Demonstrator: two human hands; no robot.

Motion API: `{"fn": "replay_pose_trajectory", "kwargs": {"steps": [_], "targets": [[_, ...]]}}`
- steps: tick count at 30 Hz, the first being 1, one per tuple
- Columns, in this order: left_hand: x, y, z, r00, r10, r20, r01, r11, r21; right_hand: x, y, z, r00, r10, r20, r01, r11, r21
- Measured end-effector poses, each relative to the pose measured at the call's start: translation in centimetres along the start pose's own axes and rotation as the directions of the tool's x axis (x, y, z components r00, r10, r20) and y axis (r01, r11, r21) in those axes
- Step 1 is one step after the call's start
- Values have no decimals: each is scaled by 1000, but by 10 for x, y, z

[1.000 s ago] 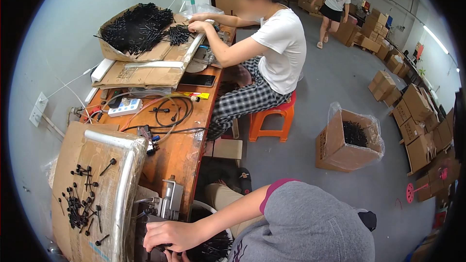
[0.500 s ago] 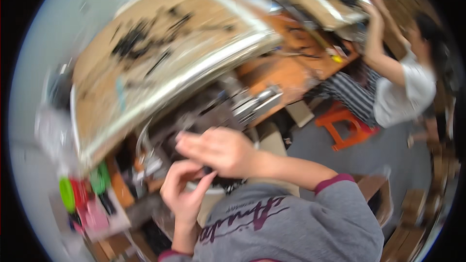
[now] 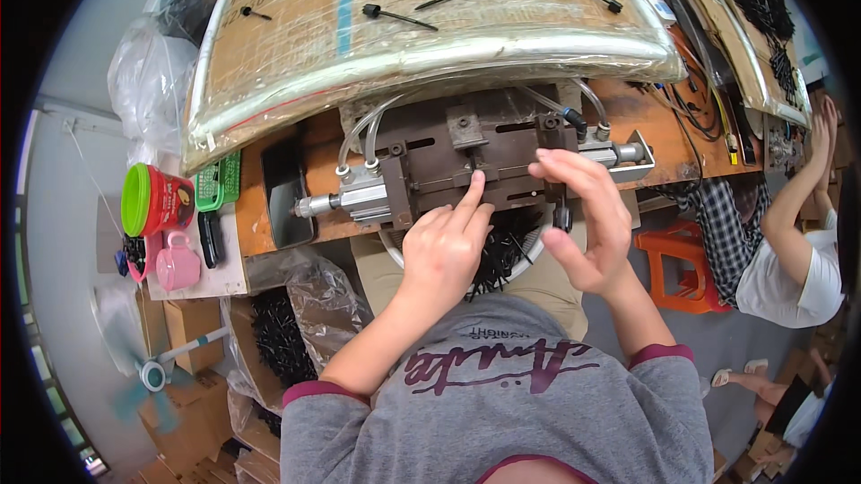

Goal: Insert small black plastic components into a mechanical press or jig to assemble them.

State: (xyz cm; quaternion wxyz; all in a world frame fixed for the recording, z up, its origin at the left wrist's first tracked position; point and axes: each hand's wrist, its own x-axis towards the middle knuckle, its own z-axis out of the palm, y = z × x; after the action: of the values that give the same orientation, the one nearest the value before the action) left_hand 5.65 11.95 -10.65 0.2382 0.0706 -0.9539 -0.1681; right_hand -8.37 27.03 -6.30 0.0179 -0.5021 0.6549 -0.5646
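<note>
My left hand [image 3: 444, 246] reaches over a dark metal clamping fixture [image 3: 430, 188], its index finger stretched out and the tip touching a small block at the fixture's middle. The remaining fingers are loosely bent, and I see nothing held in them. At the fixture's right end is my right hand [image 3: 592, 224], curved around a black knobbed stick [image 3: 562, 215]; its knob shows between thumb and fingers, while the exact grip is partly hidden. Below the fixture, a white-rimmed container [image 3: 534, 255] on my lap holds many black sticks [image 3: 500, 260].
Cardboard under plastic [image 3: 296, 62] carries scattered black knobbed sticks [image 3: 399, 16]. Air cylinders [image 3: 363, 201] with clear hoses flank the fixture. Left are a phone [image 3: 287, 188], a red tub [image 3: 166, 201] and a pink mug [image 3: 178, 264]. Another person [image 3: 789, 251] sits right, near an orange stool [image 3: 677, 264].
My hands were close together in front of me. Now they are apart, the left at the fixture's middle and the right at its right end. The head view has turned and sharpened.
</note>
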Motion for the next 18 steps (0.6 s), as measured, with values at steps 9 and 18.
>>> {"fn": "replay_pose_trajectory", "kwargs": {"steps": [9, 18], "targets": [[41, -25, -43, 1000, 17, -3, -17, 975, -221, -15, 10, 13, 989, 9, 148, 43, 937, -346], [165, -144, -75, 994, 104, -36, -72, 867, 493, -27, 17, 58, 931, -156, 330, 323, 772, -547]]}}
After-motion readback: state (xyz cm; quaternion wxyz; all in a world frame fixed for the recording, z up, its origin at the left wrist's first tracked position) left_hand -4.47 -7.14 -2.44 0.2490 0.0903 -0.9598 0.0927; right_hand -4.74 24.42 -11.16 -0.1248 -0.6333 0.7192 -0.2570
